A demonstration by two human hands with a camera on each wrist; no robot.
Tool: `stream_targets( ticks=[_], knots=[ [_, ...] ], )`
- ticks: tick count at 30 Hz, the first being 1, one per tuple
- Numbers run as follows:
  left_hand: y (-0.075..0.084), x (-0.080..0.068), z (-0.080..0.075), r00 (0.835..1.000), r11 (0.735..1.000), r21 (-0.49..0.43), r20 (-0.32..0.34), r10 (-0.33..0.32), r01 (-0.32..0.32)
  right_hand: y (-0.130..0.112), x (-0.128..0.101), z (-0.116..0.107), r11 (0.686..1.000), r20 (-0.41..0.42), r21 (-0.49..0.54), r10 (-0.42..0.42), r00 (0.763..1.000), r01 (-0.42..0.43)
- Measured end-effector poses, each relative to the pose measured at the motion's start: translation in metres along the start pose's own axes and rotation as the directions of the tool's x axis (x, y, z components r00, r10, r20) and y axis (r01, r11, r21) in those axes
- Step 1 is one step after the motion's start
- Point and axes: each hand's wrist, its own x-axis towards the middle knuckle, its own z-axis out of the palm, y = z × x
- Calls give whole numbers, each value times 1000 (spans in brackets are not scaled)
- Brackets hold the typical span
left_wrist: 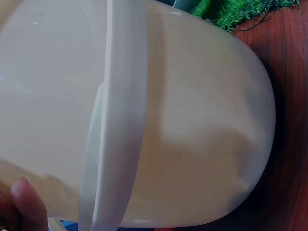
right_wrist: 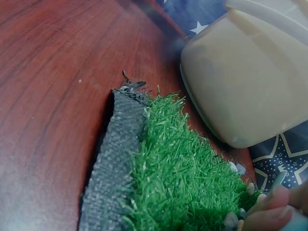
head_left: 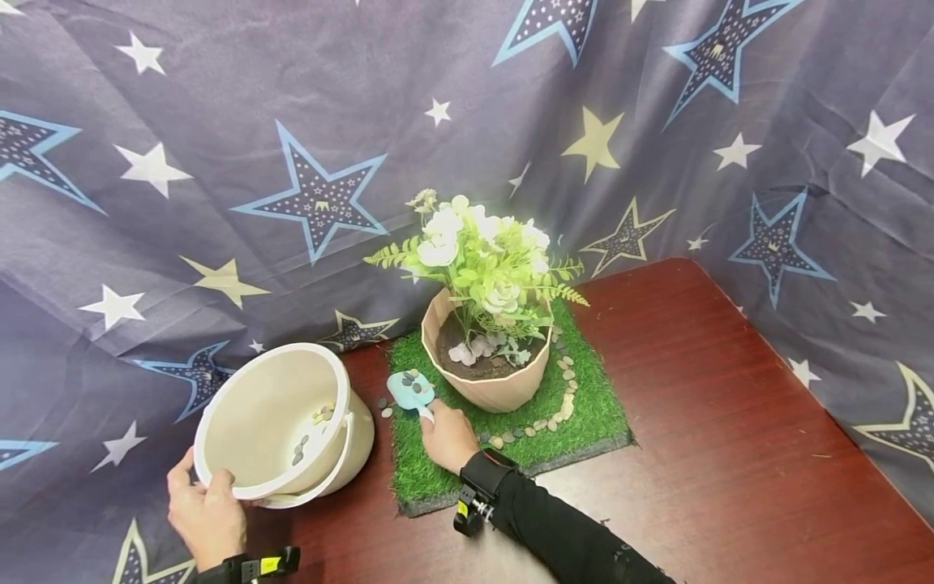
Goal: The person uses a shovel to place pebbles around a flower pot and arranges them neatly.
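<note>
My left hand (head_left: 207,515) grips the rim of a cream bucket (head_left: 361,446), which tilts toward me on the table. A few pebbles (head_left: 299,448) lie inside it. In the left wrist view the bucket's wall (left_wrist: 207,96) fills most of the picture, with a finger (left_wrist: 29,202) at lower left. My right hand (head_left: 448,438) holds a light-blue toy shovel (head_left: 404,388) by its handle, its blade bearing several grey and tan pebbles over the turf's left edge. Only part of the right hand (right_wrist: 272,211) shows in the right wrist view, at the lower right corner.
A pink pot (head_left: 496,395) with white flowers (head_left: 441,239) and greenery stands on a green turf mat (head_left: 430,483). A curved row of pebbles (head_left: 540,424) runs around its front and right. Loose pebbles (head_left: 386,412) lie between bucket and mat. A star-patterned cloth (head_left: 438,65) hangs behind the table (head_left: 700,381).
</note>
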Motion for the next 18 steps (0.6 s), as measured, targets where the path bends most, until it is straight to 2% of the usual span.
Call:
stream_targets(
  ticks=[2, 7, 13, 18],
  knots=[
    [-1, 1, 0, 1000, 1000, 20, -4, 14, -14, 0, 0, 1, 1000, 6, 13, 5, 1000, -5],
    [0, 1, -1, 1000, 999, -48, 2, -9, 9, -1, 1, 1, 996, 28, 81, 19, 999, -22],
    [2, 0, 0, 999, 991, -123, 26, -41, 44, -4, 4, -1, 971, 68, 225, 69, 995, -83],
    [2, 0, 0, 999, 991, -129, 34, -42, 46, -7, 5, -3, 956, 96, 266, 102, 990, -124]
  ],
)
